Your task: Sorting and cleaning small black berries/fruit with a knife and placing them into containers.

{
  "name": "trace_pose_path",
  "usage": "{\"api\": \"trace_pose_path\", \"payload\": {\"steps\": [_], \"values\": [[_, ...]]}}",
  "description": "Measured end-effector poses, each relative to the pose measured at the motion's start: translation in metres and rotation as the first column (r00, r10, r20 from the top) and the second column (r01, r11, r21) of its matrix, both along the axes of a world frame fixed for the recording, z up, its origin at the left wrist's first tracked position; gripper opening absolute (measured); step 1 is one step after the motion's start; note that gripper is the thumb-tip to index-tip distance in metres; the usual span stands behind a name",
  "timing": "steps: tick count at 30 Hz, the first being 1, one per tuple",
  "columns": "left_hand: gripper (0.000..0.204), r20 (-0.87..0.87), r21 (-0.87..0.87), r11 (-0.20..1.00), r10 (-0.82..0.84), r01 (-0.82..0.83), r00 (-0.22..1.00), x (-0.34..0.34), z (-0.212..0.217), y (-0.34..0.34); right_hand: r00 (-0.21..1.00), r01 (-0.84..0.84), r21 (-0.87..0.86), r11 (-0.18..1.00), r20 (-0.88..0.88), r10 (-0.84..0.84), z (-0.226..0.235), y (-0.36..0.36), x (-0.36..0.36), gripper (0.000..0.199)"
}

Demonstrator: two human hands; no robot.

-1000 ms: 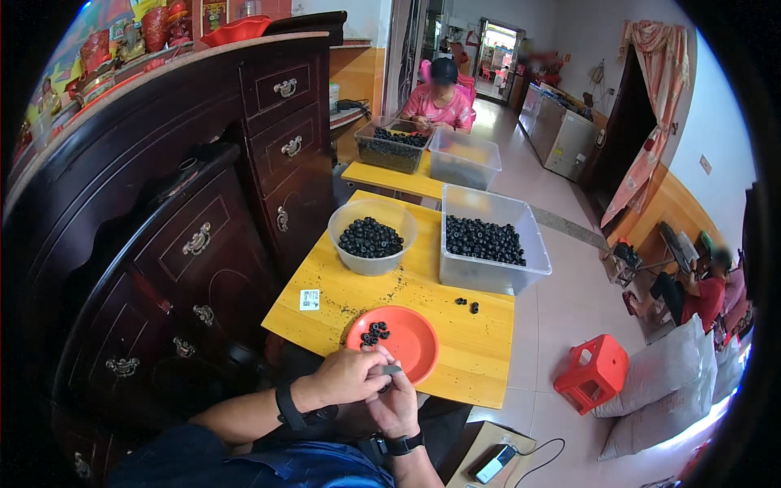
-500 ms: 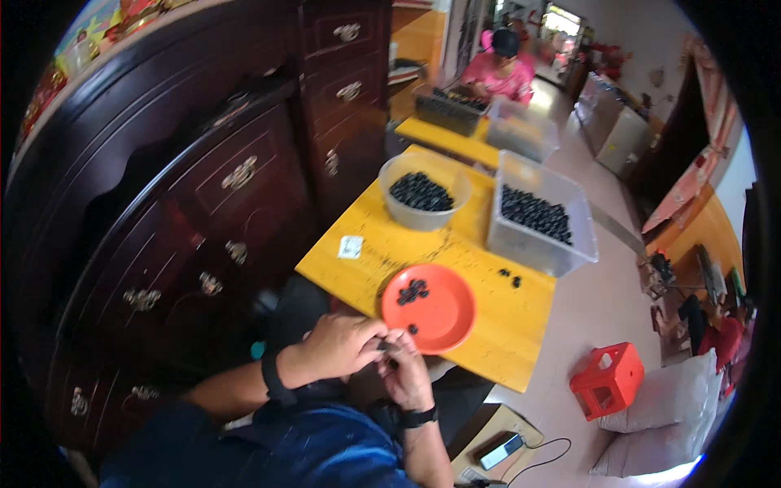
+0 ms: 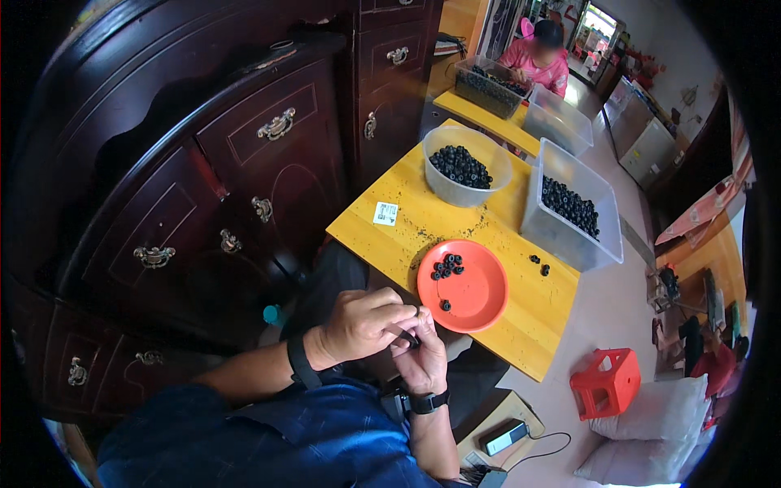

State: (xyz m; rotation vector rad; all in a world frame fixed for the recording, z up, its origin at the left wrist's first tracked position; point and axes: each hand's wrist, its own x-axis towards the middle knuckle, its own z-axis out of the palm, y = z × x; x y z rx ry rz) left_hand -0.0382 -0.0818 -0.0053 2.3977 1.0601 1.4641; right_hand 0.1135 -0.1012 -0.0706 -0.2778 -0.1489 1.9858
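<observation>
Over my lap, just in front of an orange-red plate (image 3: 476,302), my two hands work close together. A thin dark blade-like piece (image 3: 399,332) sticks out from the closed fingers of my left hand (image 3: 362,324). My right hand (image 3: 425,358) pinches a small black ring-shaped part (image 3: 413,342), and the blade-like piece reaches toward it. Fingers partly hide both pieces. Inside the plate, several black rings (image 3: 447,267) lie grouped at the far left, with one black ring (image 3: 445,306) apart from them.
On the yellow table (image 3: 521,329) stand a round tub (image 3: 468,193) and a clear bin (image 3: 561,237), both holding black rings. Black crumbs and a white label (image 3: 386,213) lie there. A dark cabinet (image 3: 277,175) borders the left; a red stool (image 3: 606,382) is right. Another person (image 3: 541,61) sits beyond.
The whole view has shifted, so the table and plate appear farther right and higher. My hands stay together, and the dark blade-like piece between them now shows more plainly.
</observation>
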Motion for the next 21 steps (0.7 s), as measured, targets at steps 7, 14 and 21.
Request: {"api": "trace_pose_path", "payload": {"steps": [7,14,21], "values": [[0.026,0.003,-0.316,0.948,-0.034,0.034,0.999,-0.015,0.012,0.002,0.999,-0.008,0.039,0.999,0.036,0.007,0.006,0.003,0.004,0.011],[0.047,-0.170,-0.419,0.907,-0.115,0.034,0.979,-0.029,0.022,0.006,0.993,-0.081,0.132,0.988,0.093,0.069,0.006,0.004,-0.003,0.013],[0.045,-0.259,-0.385,0.921,-0.162,0.052,0.952,-0.034,0.017,0.010,0.988,-0.147,0.168,0.975,0.078,0.135,0.004,0.005,0.000,0.015]]}}
